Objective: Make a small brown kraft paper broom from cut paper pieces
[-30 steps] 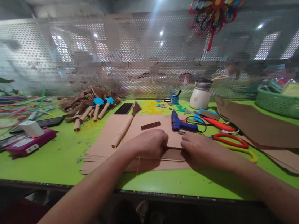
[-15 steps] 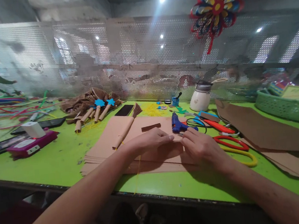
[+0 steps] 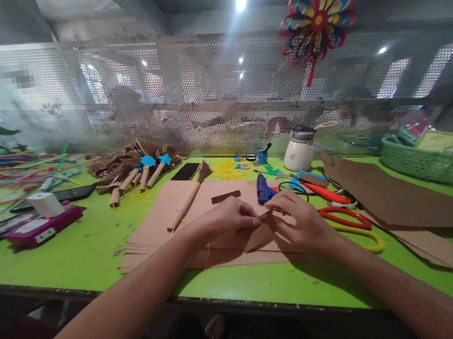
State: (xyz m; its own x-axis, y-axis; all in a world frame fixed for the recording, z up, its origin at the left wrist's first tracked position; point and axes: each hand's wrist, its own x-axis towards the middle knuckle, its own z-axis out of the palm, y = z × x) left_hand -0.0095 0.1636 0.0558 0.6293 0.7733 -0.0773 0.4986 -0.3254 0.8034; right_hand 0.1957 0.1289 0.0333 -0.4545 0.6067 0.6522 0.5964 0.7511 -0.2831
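Observation:
Between my two hands is a small piece of brown paper [image 3: 261, 235], tilted up over a stack of brown paper sheets [image 3: 146, 240]. The thumb and fingers of my left hand [image 3: 230, 218] pinch its left side. My right hand [image 3: 305, 220] has its fingertips on the upper right edge, fingers partly curled. Just beyond the hands lie a narrow pleated strip [image 3: 225, 196] of dark brown paper and a blue glue gun [image 3: 264, 189]. On the stack's left side rests a rolled paper tube [image 3: 184, 206] with a fanned, pleated end.
Scissors with red and yellow handles [image 3: 362, 236] lie right of my right hand, near large brown sheets [image 3: 383, 205]. A white jug [image 3: 298, 154] and a green basket [image 3: 436, 165] stand behind. Finished-looking paper fans [image 3: 144, 175], a purple power strip [image 3: 46, 227] and phones occupy the left.
My right hand's fingers have lifted and spread a little. The brown paper piece now tilts up, showing more of its face. The view has shifted slightly.

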